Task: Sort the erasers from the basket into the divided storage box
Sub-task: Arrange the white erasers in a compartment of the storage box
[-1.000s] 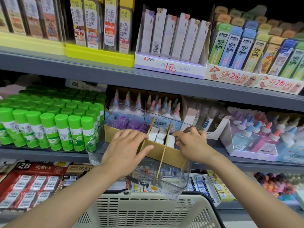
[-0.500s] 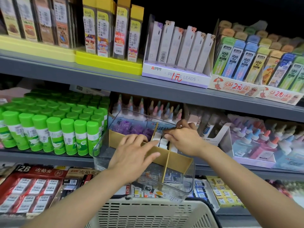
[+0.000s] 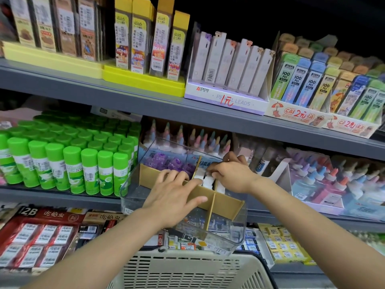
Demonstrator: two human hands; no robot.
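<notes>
A clear plastic storage box (image 3: 235, 230) with tan cardboard dividers (image 3: 224, 202) sits tilted on the middle shelf edge. Purple erasers (image 3: 166, 163) fill its left compartment and white erasers (image 3: 208, 181) stand in the middle one. My left hand (image 3: 173, 197) rests flat on the front divider with fingers spread. My right hand (image 3: 231, 174) reaches over the white erasers, fingers curled down among them; what they pinch is hidden. The beige slotted basket (image 3: 187, 270) sits below the box at the bottom of the view.
Green glue sticks (image 3: 73, 161) crowd the shelf left of the box. Glue bottles (image 3: 325, 184) stand to its right and behind. Pencil lead boxes (image 3: 229, 65) line the upper shelf. Packaged erasers (image 3: 41, 236) lie on the lower shelf.
My right hand has moved left from the box's right side to over the white erasers. My left hand has stayed on the front divider.
</notes>
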